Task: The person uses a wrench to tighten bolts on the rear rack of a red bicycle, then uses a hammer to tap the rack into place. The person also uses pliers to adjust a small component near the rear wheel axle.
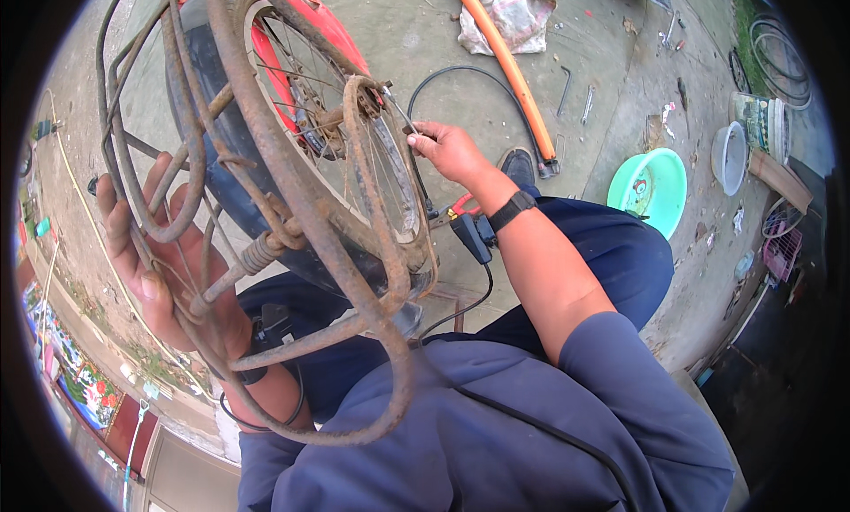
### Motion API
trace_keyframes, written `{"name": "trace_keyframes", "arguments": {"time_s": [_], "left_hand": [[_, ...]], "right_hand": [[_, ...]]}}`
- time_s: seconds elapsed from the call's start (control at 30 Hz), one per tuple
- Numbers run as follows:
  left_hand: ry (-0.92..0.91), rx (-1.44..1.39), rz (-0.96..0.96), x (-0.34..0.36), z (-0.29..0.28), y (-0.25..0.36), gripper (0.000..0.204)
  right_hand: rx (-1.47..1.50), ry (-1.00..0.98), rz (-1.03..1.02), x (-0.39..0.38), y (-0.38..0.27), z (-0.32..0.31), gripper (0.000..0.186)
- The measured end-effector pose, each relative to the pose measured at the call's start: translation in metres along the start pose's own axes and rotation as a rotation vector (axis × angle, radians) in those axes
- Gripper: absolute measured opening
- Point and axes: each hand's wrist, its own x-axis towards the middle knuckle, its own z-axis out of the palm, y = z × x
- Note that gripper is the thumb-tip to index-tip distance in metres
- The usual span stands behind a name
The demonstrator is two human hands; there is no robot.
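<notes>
A bicycle's rear wheel (396,199), with a red frame and a rusty carrier rack (319,255), rises close before me, tilted. My left hand (168,264) holds the rack's tubes on the left, its fingers curled among them. My right hand (447,153) pinches a slim metal tool (398,107), whose far end reaches bolts beside the wheel's hub; I cannot make out the tool's exact kind. Below that hand are a red-handled item (460,204) and a small black device (472,237) with a cable, partly hidden by my arm.
An orange tube (496,42) and black hose lie on the concrete, near a crumpled sack (522,7), a hex key (564,89) and a spanner (588,104). At right are a green basin (664,202), grey tub (730,158), bucket (761,122), pink crate (781,251) and coiled hoses (779,60).
</notes>
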Motion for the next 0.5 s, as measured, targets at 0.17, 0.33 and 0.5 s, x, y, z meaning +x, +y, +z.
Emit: {"name": "trace_keyframes", "arguments": {"time_s": [0.17,0.33,0.5], "left_hand": [[-0.032,-0.038,-0.017,-0.001,-0.002,0.0,0.072],[-0.03,-0.063,-0.022,-0.002,-0.005,0.002,0.073],[-0.049,-0.101,-0.032,0.0,-0.009,0.001,0.076]], "right_hand": [[-0.312,-0.031,-0.074,0.046,0.004,-0.009,0.032],[-0.542,-0.008,-0.092,0.068,-0.006,-0.009,0.029],[-0.586,0.125,-0.202,0.064,-0.001,-0.018,0.024]]}}
